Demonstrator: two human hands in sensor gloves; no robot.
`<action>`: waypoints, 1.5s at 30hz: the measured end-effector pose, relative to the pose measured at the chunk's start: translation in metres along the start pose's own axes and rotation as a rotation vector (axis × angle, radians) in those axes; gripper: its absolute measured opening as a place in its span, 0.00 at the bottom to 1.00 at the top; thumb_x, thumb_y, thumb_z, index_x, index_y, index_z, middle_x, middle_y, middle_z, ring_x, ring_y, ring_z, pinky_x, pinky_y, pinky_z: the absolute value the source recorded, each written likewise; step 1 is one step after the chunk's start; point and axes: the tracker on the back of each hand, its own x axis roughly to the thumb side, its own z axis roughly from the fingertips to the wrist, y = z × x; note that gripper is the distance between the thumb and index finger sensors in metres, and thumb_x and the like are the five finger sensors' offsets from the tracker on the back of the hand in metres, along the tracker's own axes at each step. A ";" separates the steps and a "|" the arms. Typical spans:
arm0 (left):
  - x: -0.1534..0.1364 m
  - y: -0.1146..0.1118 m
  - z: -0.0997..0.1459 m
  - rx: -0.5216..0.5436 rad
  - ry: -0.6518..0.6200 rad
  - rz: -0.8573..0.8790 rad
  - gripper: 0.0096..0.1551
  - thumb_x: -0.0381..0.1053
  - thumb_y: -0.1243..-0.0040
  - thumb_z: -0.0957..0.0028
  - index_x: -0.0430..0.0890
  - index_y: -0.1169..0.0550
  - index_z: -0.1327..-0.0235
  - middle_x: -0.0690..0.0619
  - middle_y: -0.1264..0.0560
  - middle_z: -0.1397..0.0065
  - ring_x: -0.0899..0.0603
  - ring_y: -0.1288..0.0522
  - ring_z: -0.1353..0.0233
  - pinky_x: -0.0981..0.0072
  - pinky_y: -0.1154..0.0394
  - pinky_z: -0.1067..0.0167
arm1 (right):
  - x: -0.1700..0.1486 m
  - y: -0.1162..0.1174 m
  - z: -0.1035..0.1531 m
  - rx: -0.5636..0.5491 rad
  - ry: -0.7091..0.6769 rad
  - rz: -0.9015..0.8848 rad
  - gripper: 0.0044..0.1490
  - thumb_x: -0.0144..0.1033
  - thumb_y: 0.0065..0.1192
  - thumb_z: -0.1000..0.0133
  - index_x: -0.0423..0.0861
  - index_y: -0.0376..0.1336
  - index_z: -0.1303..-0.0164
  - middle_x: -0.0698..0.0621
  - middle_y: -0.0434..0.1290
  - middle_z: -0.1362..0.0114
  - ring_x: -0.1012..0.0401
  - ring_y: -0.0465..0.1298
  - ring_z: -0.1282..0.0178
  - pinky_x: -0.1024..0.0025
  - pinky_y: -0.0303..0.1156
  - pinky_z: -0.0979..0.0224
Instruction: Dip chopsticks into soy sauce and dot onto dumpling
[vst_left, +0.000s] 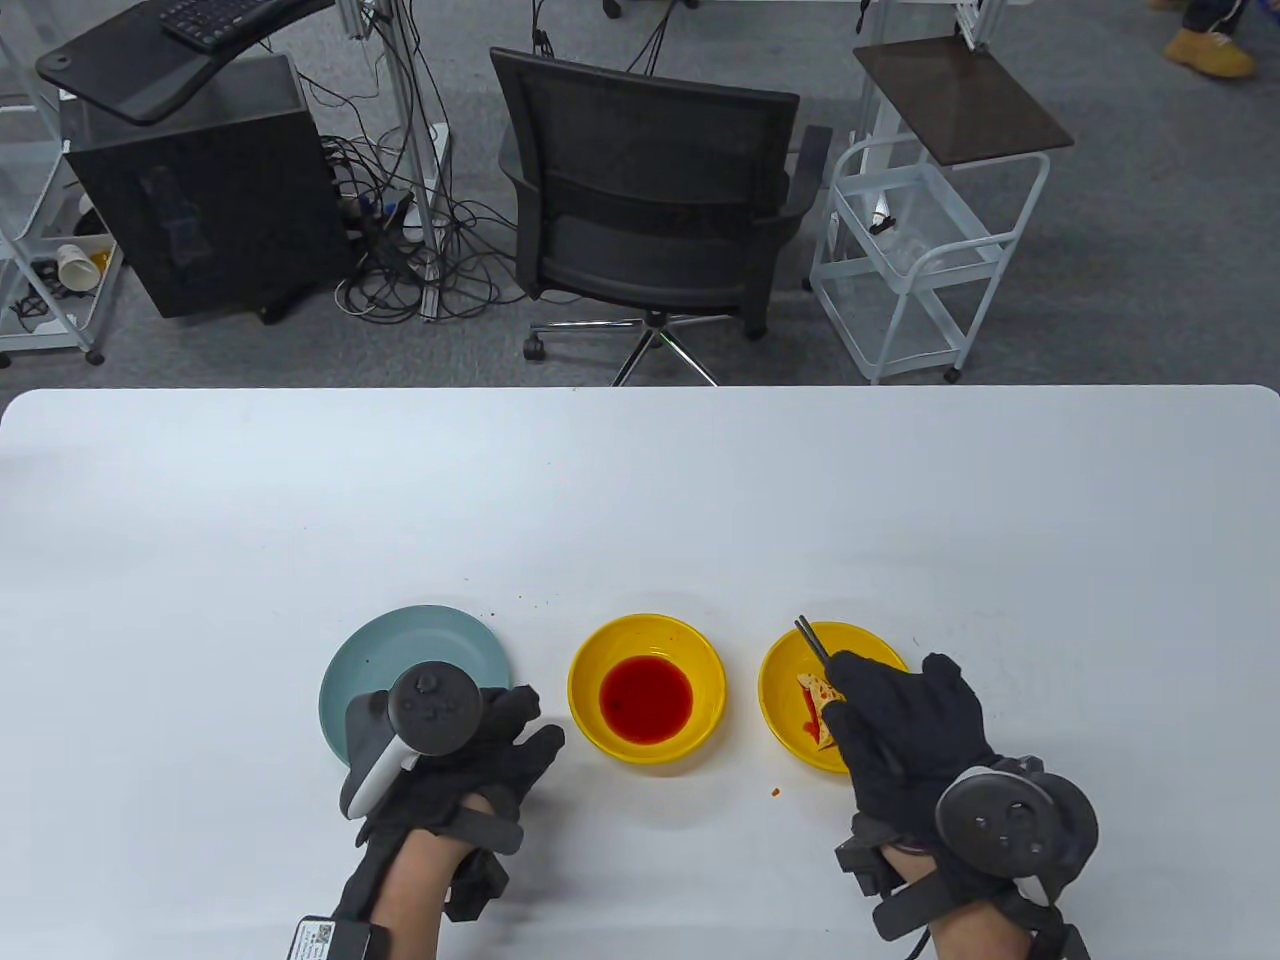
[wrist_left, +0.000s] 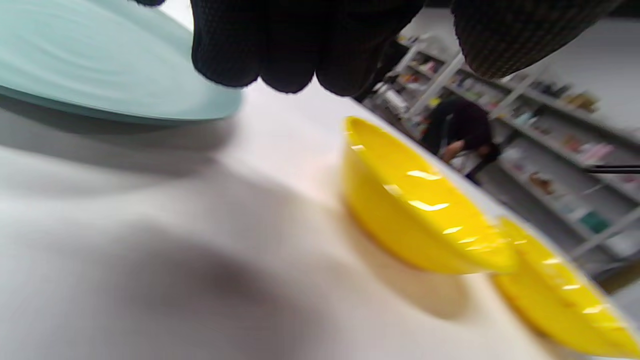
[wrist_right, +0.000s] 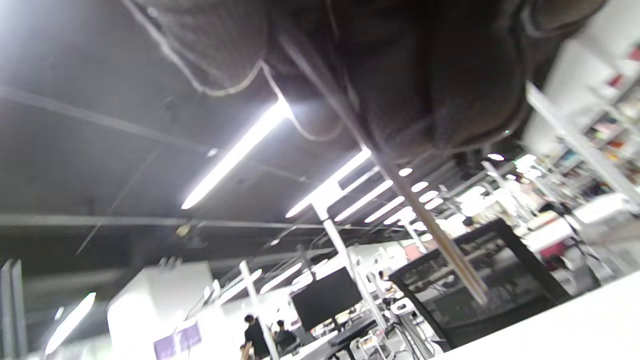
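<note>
My right hand (vst_left: 890, 720) grips a pair of dark chopsticks (vst_left: 810, 638) over the right yellow bowl (vst_left: 778, 680). One end of the chopsticks sticks out up-left past the bowl's far rim; the other end is hidden under my hand. A dumpling (vst_left: 818, 690) smeared with red sauce lies in that bowl, just left of my fingers. The middle yellow bowl (vst_left: 590, 680) holds red sauce (vst_left: 646, 697). My left hand (vst_left: 500, 730) rests on the table, empty, between the sauce bowl and a plate. In the right wrist view a chopstick (wrist_right: 435, 235) runs out from under the glove (wrist_right: 400, 75).
A pale blue-green plate (vst_left: 400, 650) lies left of the sauce bowl, partly under my left hand's tracker; it also shows in the left wrist view (wrist_left: 100, 75) with both yellow bowls (wrist_left: 410, 210). Small red drips (vst_left: 775, 790) mark the table near the right bowl.
</note>
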 end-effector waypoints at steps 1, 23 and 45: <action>0.006 -0.002 0.001 -0.006 -0.043 0.042 0.42 0.70 0.41 0.50 0.44 0.22 0.31 0.46 0.25 0.28 0.33 0.24 0.32 0.28 0.40 0.30 | 0.007 0.004 0.001 0.005 -0.035 0.040 0.33 0.52 0.59 0.49 0.46 0.70 0.39 0.38 0.79 0.40 0.40 0.80 0.48 0.26 0.58 0.27; 0.057 -0.064 0.014 -0.518 -0.230 0.744 0.31 0.65 0.27 0.54 0.41 0.10 0.53 0.48 0.12 0.50 0.40 0.11 0.52 0.32 0.29 0.35 | 0.089 0.095 0.032 0.215 -0.191 0.679 0.31 0.47 0.58 0.50 0.48 0.67 0.37 0.35 0.71 0.31 0.36 0.75 0.41 0.23 0.51 0.26; 0.022 -0.039 -0.003 -0.304 0.001 0.360 0.28 0.61 0.23 0.55 0.39 0.08 0.58 0.45 0.12 0.56 0.39 0.14 0.56 0.31 0.31 0.34 | 0.058 0.080 0.021 0.288 -0.040 0.535 0.48 0.56 0.57 0.49 0.49 0.48 0.22 0.37 0.56 0.20 0.38 0.69 0.31 0.24 0.47 0.24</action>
